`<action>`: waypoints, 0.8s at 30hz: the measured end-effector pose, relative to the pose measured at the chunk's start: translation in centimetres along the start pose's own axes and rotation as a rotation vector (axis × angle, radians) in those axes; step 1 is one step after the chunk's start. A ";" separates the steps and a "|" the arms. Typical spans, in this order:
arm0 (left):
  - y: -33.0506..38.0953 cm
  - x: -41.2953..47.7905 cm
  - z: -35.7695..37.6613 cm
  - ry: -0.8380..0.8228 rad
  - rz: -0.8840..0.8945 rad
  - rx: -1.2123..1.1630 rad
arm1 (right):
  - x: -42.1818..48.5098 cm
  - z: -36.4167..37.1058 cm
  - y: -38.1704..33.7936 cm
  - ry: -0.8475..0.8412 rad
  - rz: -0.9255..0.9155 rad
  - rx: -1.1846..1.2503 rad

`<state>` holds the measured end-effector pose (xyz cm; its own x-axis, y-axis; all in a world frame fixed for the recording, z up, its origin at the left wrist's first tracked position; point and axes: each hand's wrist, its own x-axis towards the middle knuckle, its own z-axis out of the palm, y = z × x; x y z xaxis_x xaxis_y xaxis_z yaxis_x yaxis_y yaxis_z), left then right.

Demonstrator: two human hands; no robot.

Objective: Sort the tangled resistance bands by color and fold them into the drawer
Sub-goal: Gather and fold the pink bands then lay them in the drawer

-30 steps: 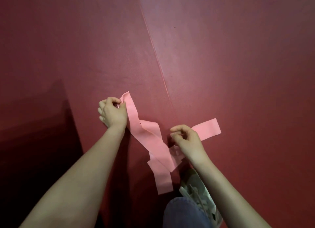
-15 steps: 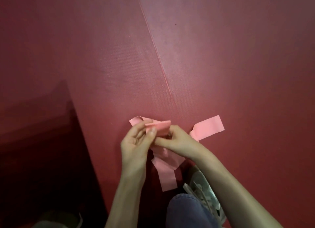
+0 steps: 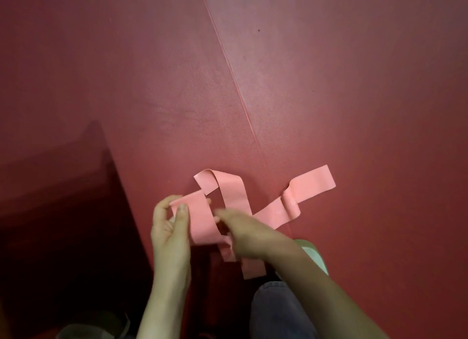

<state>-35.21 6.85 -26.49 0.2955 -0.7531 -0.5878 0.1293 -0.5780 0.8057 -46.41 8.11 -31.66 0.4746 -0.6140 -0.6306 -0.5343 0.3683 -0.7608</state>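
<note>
Nearest the camera: a knee in jeans (image 3: 276, 311), with a pale shoe (image 3: 315, 256) just beyond it, partly under the R forearm.

Change noted: 0.5 s ago both hands met over a short folded bit of the pink resistance band (image 3: 200, 219). They now stand slightly apart, and the pinched bit has opened into a wider flat panel. 1 s ago the L hand was out to the left, pulling the band long. Assessment: the band is being gathered inward and the fold is begun but not set. One loop stands loose beyond the hands.

L hand (image 3: 168, 233): palm up. Thumb (image 3: 182, 219) is pressed on the near face of the panel, and the fingers are curled behind its edge. It pinches the band and lifts that end off the floor.

R hand (image 3: 247, 237): motion-blurred, lying over the band's crossing point. Cannot tell whether its fingers are closed on the band or only brushing it.

Band position: between and beyond the hands. The loop arches just past the L hand, a short strip runs back toward the knee, and the far tail (image 3: 314, 184) lies flat to the right, approx. where it lay before.

Farthest: red floor mat (image 3: 329, 85) with a seam (image 3: 235, 85) running away from the band. No drawer in view, and only pink is seen. Stowing is not yet done.
</note>
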 end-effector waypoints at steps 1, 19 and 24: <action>0.0 0.6 0.0 -0.015 0.008 0.043 | 0.5 -0.8 -0.3 0.140 -0.018 0.012; -2.3 3.6 0.3 0.039 -0.033 0.064 | 3.7 -4.8 0.9 0.766 0.098 0.461; -2.1 3.7 1.8 0.082 -0.036 0.042 | -0.4 -5.0 -1.0 0.506 -0.064 0.914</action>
<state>-36.08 4.70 -30.49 0.3684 -0.7040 -0.6071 0.1021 -0.6185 0.7791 -49.58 4.46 -29.92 0.0223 -0.7939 -0.6076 0.3140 0.5826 -0.7497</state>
